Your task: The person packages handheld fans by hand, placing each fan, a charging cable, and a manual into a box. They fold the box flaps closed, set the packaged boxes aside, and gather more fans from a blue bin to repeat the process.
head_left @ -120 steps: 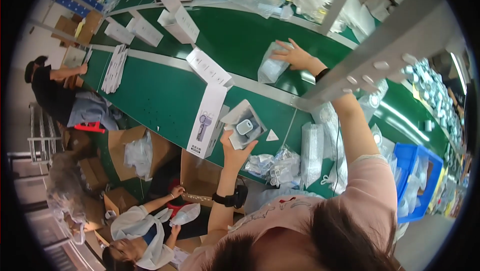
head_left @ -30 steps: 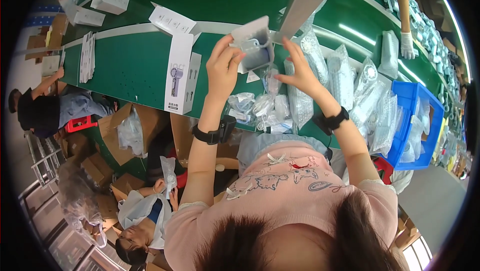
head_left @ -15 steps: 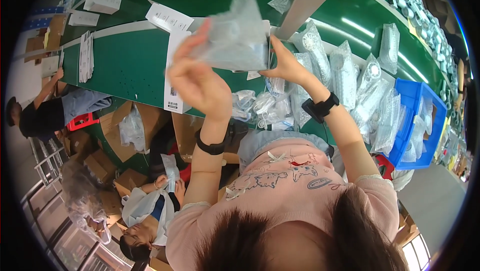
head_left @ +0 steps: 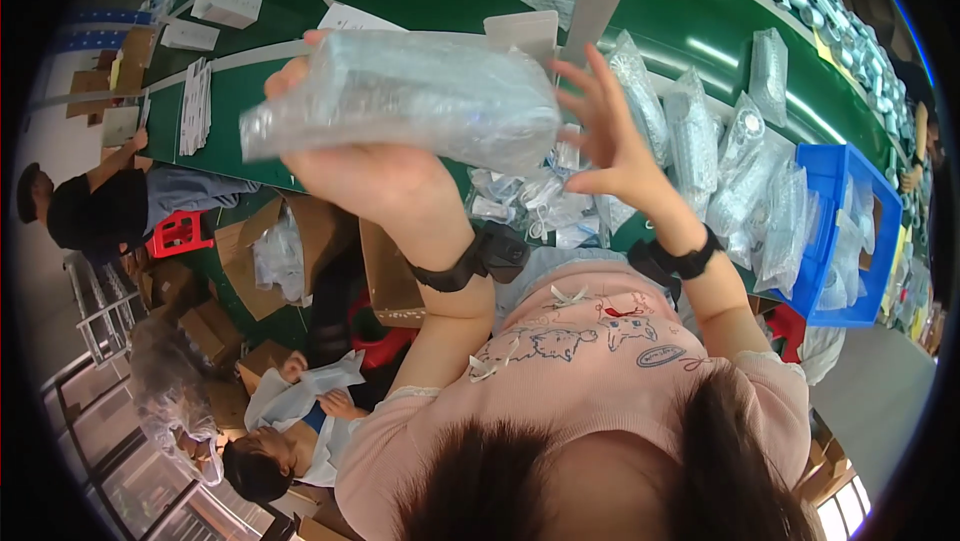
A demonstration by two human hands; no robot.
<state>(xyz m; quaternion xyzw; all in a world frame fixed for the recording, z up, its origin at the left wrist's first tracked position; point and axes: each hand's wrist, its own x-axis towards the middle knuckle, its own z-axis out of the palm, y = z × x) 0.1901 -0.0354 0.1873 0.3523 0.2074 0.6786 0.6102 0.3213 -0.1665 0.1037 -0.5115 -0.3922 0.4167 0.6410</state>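
My left hand [head_left: 385, 179] grips a clear bubble-wrap bag [head_left: 430, 96] from below and at its left end. The bag lies level, raised above the green table, with a pale item inside that I cannot make out. Close to the bag's right end is my right hand [head_left: 622, 146], empty, with its fingers spread. Behind the bag a white box flap [head_left: 528, 29] sticks up; the rest of that box is hidden. Another white carton piece [head_left: 358, 18] shows past the bag's upper left edge.
Several bubble-wrapped items [head_left: 690, 131] lie to the right, beside a blue bin [head_left: 855, 316]. Small bagged parts [head_left: 540, 206] sit near my body. A grey post [head_left: 600, 1] rises ahead. Folded white cartons [head_left: 196, 106] stand left. Two other people work at the left.
The bubble-wrap bag has swung level and come nearer, with my left hand now beneath it. My right hand has let go of the dark-edged box end and opened.
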